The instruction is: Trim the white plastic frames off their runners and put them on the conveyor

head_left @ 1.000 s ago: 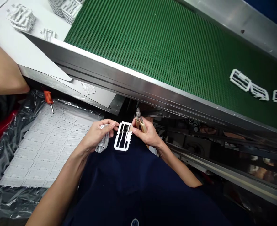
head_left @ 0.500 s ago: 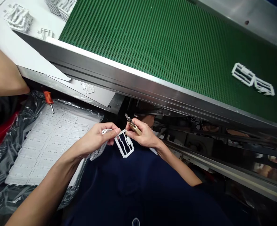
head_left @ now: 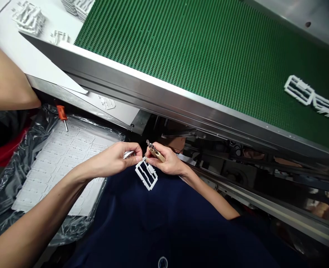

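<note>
Left hand (head_left: 112,160) closed on pale strip (head_left: 129,154), fingers at top corner of white plastic frame (head_left: 146,173). Right hand (head_left: 165,162) closed round tan-handled cutters (head_left: 156,153), tips pointing up-left, just beside same corner. Frame tilted between hands, above navy shirt (head_left: 164,219). Step in hand looks like trimming frame; next move seems to call for cutter tips set against frame edge. Green conveyor belt (head_left: 209,63) beyond, two more frames (head_left: 298,90) on it.

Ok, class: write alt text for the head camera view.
The left hand and right hand work at a white plastic frame over a navy shirt; the right hand also grips small tan-handled cutters. A green conveyor belt runs beyond.
</note>
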`<state>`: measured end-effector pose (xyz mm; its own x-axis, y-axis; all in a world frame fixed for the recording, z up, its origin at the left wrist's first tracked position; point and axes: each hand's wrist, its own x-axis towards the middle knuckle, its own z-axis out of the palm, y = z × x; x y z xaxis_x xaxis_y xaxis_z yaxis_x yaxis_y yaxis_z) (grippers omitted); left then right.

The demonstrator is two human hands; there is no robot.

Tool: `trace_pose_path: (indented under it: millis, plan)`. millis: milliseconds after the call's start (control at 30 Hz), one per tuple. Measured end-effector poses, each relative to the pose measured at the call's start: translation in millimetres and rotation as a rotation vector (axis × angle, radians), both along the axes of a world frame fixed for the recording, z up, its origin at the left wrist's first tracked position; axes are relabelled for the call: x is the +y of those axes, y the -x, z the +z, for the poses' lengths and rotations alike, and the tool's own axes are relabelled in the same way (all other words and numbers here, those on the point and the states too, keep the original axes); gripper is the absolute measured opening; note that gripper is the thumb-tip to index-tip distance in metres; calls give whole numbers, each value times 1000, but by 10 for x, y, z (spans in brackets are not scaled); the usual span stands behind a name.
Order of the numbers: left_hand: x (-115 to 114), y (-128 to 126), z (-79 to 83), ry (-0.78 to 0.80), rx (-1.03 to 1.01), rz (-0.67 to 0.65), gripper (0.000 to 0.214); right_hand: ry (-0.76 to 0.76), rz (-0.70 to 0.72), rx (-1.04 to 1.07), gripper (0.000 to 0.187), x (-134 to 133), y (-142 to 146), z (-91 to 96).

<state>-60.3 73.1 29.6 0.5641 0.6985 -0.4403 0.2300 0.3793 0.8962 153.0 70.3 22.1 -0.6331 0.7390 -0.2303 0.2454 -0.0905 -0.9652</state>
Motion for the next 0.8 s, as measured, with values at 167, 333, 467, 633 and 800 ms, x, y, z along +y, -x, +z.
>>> trace_pose_path:
  millis: [167,333,467,633,800]
  plan:
    - [-11,-37,10,-160,-97,49,17,25,-34,11,13,-29,61,-32]
    - [-119,-42,-17,-58,-136,119,21,45,-67,-45,20,-89,82,13]
    - [-153,-28,4,-91,-109,102,20,-72,16,-223,21,-3,-138,224]
    - [-136,-36,66,-122,-111,45,17,-310,290,-571,26,195,-454,602]
    - [-113,-80,119,-135,-99,-11,18,-411,543,-763,31,314,-395,831]
